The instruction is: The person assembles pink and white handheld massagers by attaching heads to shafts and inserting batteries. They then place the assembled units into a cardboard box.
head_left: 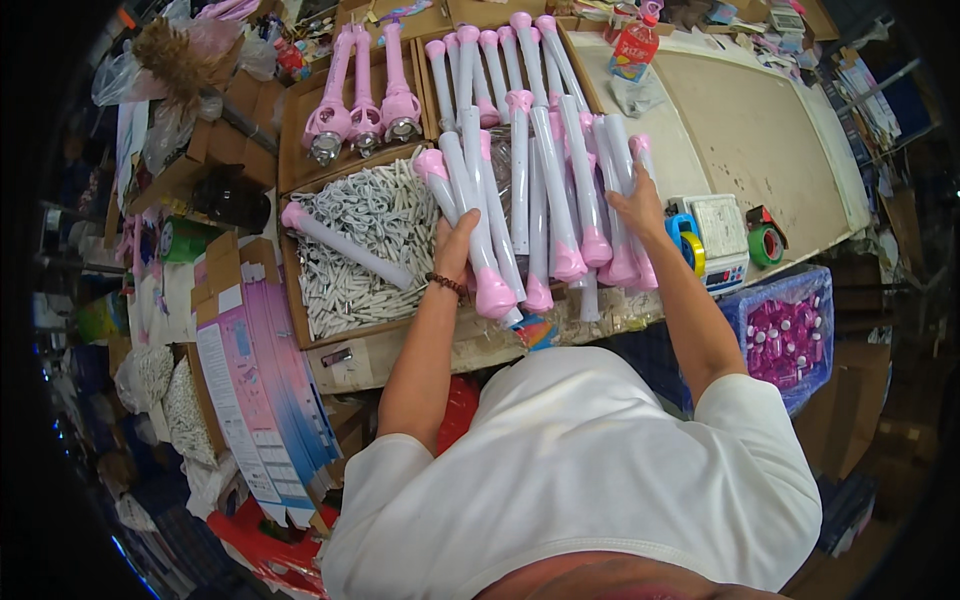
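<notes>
Tubes [557,190] lie lengthwise near to far, mostly between our left hand [458,243] and right hand [637,205]; we grip outer ones at left and right.

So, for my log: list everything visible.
Tubes: many, white and pink, centre, boxes
Handles: three, pink, far left box
Pieces: many, whitish, near left box
Scale: one, white, right
Bottle: one, red, beyond scale
Tape rolls: one yellow, one green, by scale
Crate: one, blue, right
Small bottles: many, magenta, in crate
Cartons: several, pink-blue, left
Clutter: uncounted, mixed, edges
Shirt: one, white, bottom
Left hand: one, bare, on tubes
Right hand: one, bare, on tubes
</notes>
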{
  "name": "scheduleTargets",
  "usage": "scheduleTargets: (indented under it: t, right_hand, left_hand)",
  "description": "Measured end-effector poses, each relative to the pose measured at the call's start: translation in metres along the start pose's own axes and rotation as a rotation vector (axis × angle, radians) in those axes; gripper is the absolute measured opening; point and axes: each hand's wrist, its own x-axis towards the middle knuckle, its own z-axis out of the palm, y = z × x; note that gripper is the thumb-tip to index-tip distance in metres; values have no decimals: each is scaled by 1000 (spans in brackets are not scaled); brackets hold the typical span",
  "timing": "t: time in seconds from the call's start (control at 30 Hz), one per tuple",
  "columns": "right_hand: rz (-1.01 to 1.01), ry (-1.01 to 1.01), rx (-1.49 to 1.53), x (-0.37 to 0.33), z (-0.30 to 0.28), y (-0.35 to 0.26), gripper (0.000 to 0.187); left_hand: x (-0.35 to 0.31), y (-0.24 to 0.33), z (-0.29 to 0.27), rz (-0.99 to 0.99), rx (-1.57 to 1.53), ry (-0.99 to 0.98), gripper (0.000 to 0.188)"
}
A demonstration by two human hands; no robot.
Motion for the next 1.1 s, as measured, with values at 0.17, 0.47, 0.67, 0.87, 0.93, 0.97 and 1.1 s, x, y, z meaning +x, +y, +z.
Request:
scheduleTargets:
  t: [0.17,0.47,0.67,0.87,0.93,0.97,1.1]
  right_hand:
    - [160,-246,400,4,-10,-19,69]
    - [458,-630,617,19,-13,-40,60]
    - [585,-730,820,19,-6,-46,57]
    - [580,-746,889,10,8,-58,39]
    - [592,-760,882,11,10,-55,40]
    - [596,-768,876,11,10,-58,40]
    - [649,-733,935,8,6,-67,42]
  left_hand:
    - [8,-2,-5,-29,-33,-39,51]
    - [27,-15,8,-85,-166,-164,48]
    - [25,-5,17,14,84,-85,50]
    - [31,4,6,-105,-97,-251,50]
    - [33,5,0,-151,-146,-320,52]
    - [36,2,-2,-134,-136,-312,52]
    - [38,-6,1,-94,-144,-303,55]
